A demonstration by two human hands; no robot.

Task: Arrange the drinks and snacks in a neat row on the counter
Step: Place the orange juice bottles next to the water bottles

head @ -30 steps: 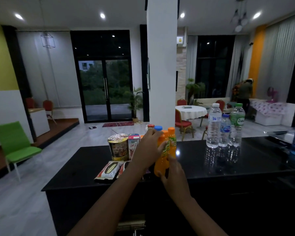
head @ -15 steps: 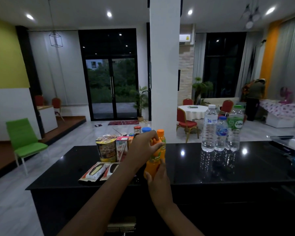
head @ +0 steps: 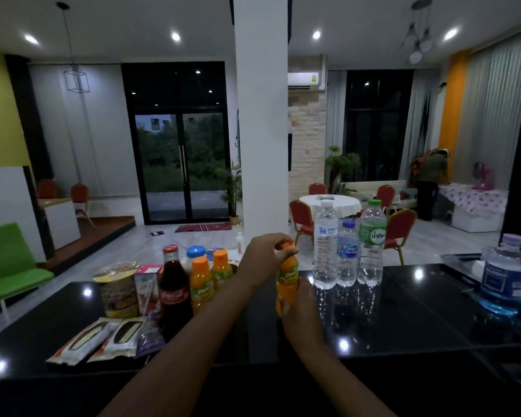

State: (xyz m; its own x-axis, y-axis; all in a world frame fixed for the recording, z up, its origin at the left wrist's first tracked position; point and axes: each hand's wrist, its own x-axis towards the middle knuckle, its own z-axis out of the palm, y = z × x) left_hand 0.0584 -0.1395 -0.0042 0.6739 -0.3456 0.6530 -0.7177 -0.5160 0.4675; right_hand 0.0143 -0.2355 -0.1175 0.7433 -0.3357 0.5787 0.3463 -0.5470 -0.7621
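Both hands are clamped on one orange juice bottle (head: 287, 276) standing upright above the black counter (head: 403, 311): the left hand (head: 265, 255) pinches its orange cap from above, fingers closed round it, while the right hand (head: 303, 311) wraps the lower body from the near side. Whether the base touches the counter cannot be told, as the right hand hides it.

Half a second earlier the held bottle stood close against the cluster of drinks; now it sits apart from them, well to the grip's right of that cluster and just beside the three clear water bottles (head: 348, 251), which stand together immediately right of the grip.

Left of the grip, uncovered since the earlier frame, stand a cola bottle (head: 174, 284), two more orange juice bottles (head: 209, 278) and a blue-capped bottle (head: 195, 254) behind them. Further left are a noodle cup (head: 117, 288) and a pink carton (head: 146, 288). Nearer the camera on that side lie two flat snack packets (head: 103, 341) and a purple packet (head: 149, 337). Far right of the grip a blue-tinted bottle (head: 504, 278) stands on the counter's edge.
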